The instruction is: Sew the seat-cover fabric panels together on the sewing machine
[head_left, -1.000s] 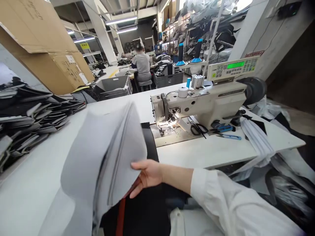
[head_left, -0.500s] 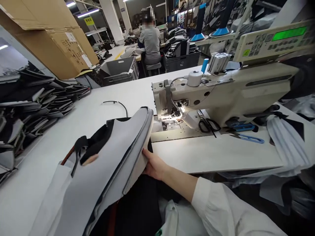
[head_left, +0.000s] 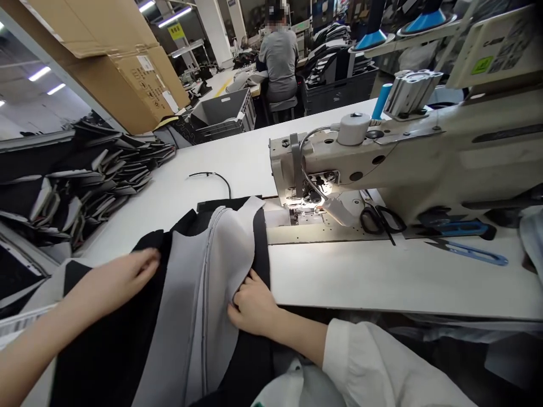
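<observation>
A large sewn fabric piece (head_left: 178,294), black on one side and light grey on the other, lies over the table's near edge, with a raised seam running along its grey part. My right hand (head_left: 254,305) has its fingers curled on the grey fabric's right edge, pinching it. On the left, my left hand (head_left: 138,268) is closed at the black fabric (head_left: 123,333); its fingertips are partly hidden and slightly blurred. The far end of the piece lies just left of the lit needle area of a sewing machine (head_left: 314,198).
Black-handled scissors (head_left: 379,219) and blue thread snips (head_left: 470,251) lie right of the needle. Stacked fabric pieces (head_left: 85,175) fill the left side, below a cardboard box (head_left: 139,85). Beyond the white table (head_left: 360,277) are a grey crate (head_left: 224,110) and a seated person (head_left: 280,62).
My left hand has come out from behind the fabric onto its black side. The piece has been lowered and spread flatter. My right hand still grips its right edge. The view has shifted.
</observation>
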A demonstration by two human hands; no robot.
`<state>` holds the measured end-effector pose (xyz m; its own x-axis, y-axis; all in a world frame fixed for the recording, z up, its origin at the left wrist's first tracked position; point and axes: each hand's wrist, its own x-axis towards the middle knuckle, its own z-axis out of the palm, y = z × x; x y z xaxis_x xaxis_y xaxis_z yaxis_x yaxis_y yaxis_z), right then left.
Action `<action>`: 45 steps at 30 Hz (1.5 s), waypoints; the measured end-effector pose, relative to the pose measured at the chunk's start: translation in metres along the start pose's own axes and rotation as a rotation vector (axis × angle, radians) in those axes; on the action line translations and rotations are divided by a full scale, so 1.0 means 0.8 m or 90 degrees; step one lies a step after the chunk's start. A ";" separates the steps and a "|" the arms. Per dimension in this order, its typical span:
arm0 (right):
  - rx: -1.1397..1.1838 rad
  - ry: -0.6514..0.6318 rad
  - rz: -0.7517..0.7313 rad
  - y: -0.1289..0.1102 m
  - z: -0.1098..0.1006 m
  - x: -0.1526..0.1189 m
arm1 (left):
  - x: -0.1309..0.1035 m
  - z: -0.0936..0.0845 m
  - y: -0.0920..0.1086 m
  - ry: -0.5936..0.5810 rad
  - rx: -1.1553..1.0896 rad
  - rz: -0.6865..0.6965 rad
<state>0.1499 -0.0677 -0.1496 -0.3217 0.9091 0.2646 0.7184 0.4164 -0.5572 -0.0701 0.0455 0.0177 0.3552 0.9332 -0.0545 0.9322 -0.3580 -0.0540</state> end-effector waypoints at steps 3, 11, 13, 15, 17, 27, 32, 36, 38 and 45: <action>-0.016 0.003 0.011 0.000 -0.003 -0.003 | 0.056 -0.026 0.111 0.048 0.009 0.220; -0.029 -0.018 0.001 0.028 -0.045 -0.060 | 0.162 0.137 0.167 -0.103 0.107 0.323; -0.041 -0.052 -0.069 0.035 -0.060 -0.072 | 0.172 0.158 0.151 -0.066 0.067 0.321; -0.074 -0.088 -0.157 0.041 -0.065 -0.076 | 0.183 0.163 0.148 -0.028 0.043 0.311; -0.127 -0.087 -0.210 0.047 -0.058 -0.069 | 0.197 0.162 0.162 0.010 0.036 0.266; -0.259 0.158 -0.202 0.042 -0.028 -0.057 | 0.209 0.156 0.199 0.073 0.042 0.305; -0.254 0.177 -0.157 0.035 -0.042 -0.100 | 0.171 0.161 0.198 0.113 0.036 0.288; -0.226 0.188 -0.132 0.040 -0.038 -0.107 | 0.126 0.162 0.226 0.125 -0.047 0.309; -0.217 0.193 -0.123 0.041 -0.036 -0.108 | 0.103 0.162 0.237 0.085 -0.070 0.361; -0.214 0.188 -0.107 0.038 -0.043 -0.122 | 0.101 0.159 0.239 0.042 -0.036 0.499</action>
<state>0.2245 -0.1445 -0.1650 -0.2957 0.7673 0.5690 0.8473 0.4858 -0.2147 0.1278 0.0481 -0.1239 0.9122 0.4096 0.0036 0.4094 -0.9119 0.0271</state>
